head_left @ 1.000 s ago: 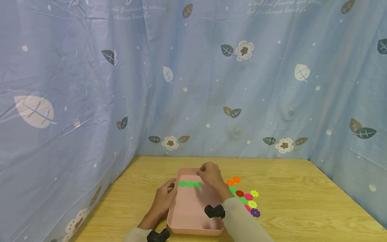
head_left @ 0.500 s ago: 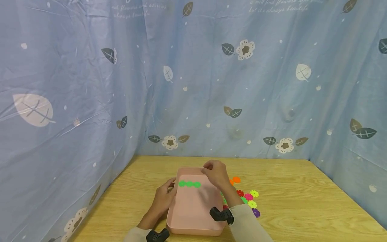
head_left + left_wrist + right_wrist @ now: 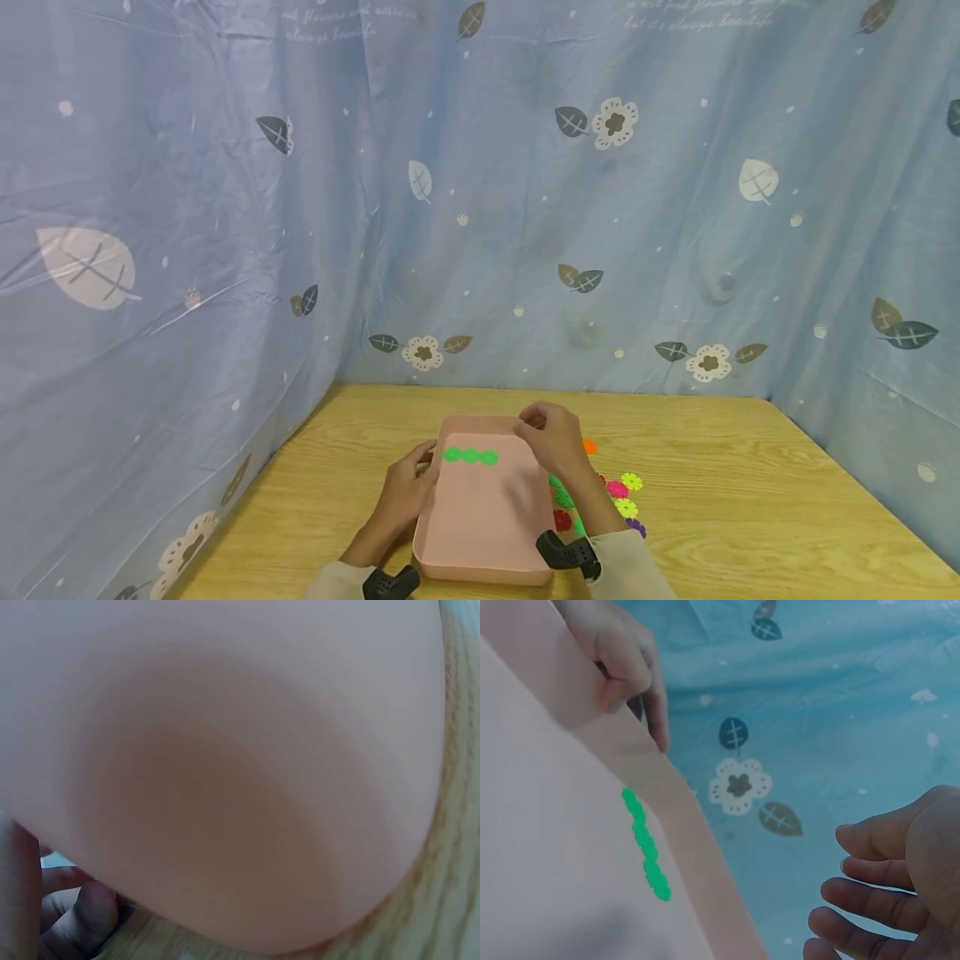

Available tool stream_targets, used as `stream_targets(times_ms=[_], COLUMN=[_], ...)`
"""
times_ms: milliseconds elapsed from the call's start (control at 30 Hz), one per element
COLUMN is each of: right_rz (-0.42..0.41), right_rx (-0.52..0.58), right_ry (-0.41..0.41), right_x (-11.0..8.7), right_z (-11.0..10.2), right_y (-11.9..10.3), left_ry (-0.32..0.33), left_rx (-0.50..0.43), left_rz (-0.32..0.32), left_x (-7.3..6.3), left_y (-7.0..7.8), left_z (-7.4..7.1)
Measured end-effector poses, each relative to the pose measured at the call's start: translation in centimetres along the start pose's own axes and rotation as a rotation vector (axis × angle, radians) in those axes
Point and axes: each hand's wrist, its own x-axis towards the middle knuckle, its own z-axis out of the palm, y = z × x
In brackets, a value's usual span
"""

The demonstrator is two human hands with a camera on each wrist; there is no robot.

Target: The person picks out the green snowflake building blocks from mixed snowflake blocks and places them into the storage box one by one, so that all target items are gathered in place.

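Observation:
My left hand (image 3: 405,493) grips the left wall of a pink tray (image 3: 480,529). In the right wrist view its thumb lies inside the wall, while the left wrist view shows mostly the blurred tray side (image 3: 225,787) and a few fingers at the lower left. Inside the tray, toward its far left, lies a row of three joined green snowflake discs (image 3: 471,456). My right hand (image 3: 553,440) hovers by the tray's far right corner, fingers loosely bent. Seen from the right wrist, this right hand (image 3: 904,889) has nothing between thumb and fingers.
Loose flower-shaped discs lie on the wooden table (image 3: 720,483) right of the tray, including yellow (image 3: 632,482), pink (image 3: 618,489), orange (image 3: 590,447) and red (image 3: 562,521) ones. My right forearm covers part of them. A blue patterned curtain (image 3: 495,208) encloses the back and sides.
My right hand has moved right, from over the tray to its right edge, now covering more of the loose discs. The left hand, tray and green row stay put.

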Motion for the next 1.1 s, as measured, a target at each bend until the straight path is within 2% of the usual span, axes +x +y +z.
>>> stream_targets(times_ms=[300,600,867,1100], right_rz=[0.005,0.044,0.084,0.130], right_rx=[0.017,0.053,-0.026,-0.118], right_ry=[0.010,0.002,0.029,0.019], right_x=[-0.6,-0.3,-0.6,-0.9], right_z=[-0.3,-1.4,-2.9,-3.5], right_y=[0.9,2.1,4.0,5.9], left_ry=[-0.016,-0.015,-0.042,-0.043], left_rx=[-0.043,-0.057,-0.056,-0.050], left_rz=[-0.005,0.009,0.008,0.002], left_x=[0.0,0.1,0.1,-0.1], left_y=[0.1,0.2,0.0,0.1], left_z=[-0.4,-0.4,0.0,-0.1])
